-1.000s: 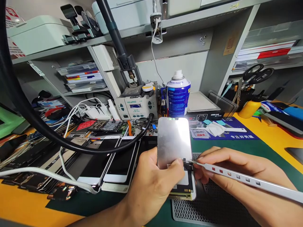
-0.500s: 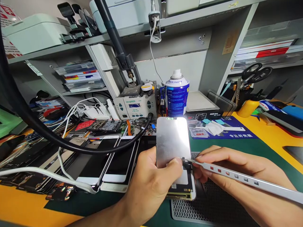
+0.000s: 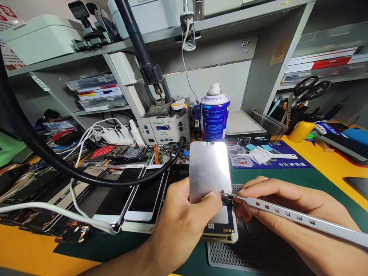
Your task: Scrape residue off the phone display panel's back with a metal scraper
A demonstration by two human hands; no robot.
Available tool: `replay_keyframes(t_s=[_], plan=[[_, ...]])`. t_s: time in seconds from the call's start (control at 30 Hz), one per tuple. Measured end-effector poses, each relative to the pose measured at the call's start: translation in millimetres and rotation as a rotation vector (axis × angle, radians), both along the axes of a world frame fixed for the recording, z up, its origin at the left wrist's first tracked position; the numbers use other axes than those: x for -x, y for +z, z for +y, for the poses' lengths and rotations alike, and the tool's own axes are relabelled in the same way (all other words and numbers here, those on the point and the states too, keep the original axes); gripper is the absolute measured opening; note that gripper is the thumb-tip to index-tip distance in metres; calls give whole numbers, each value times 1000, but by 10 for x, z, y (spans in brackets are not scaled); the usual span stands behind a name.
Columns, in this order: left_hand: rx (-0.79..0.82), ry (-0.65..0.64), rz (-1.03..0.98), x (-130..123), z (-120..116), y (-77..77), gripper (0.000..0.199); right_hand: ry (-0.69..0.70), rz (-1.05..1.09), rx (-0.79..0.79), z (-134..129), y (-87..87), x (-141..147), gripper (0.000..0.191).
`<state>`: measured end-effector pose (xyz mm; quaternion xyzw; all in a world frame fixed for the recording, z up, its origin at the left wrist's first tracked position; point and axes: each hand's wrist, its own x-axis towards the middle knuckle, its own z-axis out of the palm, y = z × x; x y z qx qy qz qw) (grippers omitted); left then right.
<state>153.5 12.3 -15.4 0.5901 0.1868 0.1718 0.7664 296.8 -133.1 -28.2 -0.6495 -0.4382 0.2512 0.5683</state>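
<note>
A phone screen [image 3: 209,168] stands tilted over the bench, its silvery metal back facing me and a dark flex cable [image 3: 228,203] at the lower right. My left hand [image 3: 186,218] is closed around its left edge, with the thumb pressed on the back beside the cable. In my right hand [image 3: 276,207] is a pair of silver tweezers [image 3: 290,215], with square holes along the handle. Their fine tip touches the cable near my left thumb. Some right-hand fingers are hidden behind the tweezers and the screen's lower edge.
Beneath my hands lies a perforated grey mat [image 3: 221,257]. Several phones [image 3: 115,195] line the left side under a thick black hose [image 3: 115,182]. Behind stand a soldering station [image 3: 163,128], a blue spray can [image 3: 215,119] and a flat heating plate [image 3: 244,126].
Almost nothing differs. Both hands, the screen and the tweezers hold the same position, and the view has shifted only very slightly.
</note>
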Motion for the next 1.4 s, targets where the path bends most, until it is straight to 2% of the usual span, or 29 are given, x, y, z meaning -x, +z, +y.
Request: replay_keyframes(t_s=[0.23, 0.47, 0.77, 1.2, 1.4], plan=[[7, -3, 7, 13, -18, -22, 19, -28, -74, -42, -15, -38, -8, 13], [6, -5, 9, 23, -13, -30, 19, -66, -63, -121, 71, 69, 42, 8], [5, 2, 12, 10, -7, -25, 18, -13, -96, -46, -3, -45, -20, 13], [-47, 4, 49, 20, 5, -26, 17, -49, -71, -84, 20, 1, 10, 10], [-45, 4, 65, 16, 20, -40, 18, -11, -109, -37, -7, -47, -31, 13]])
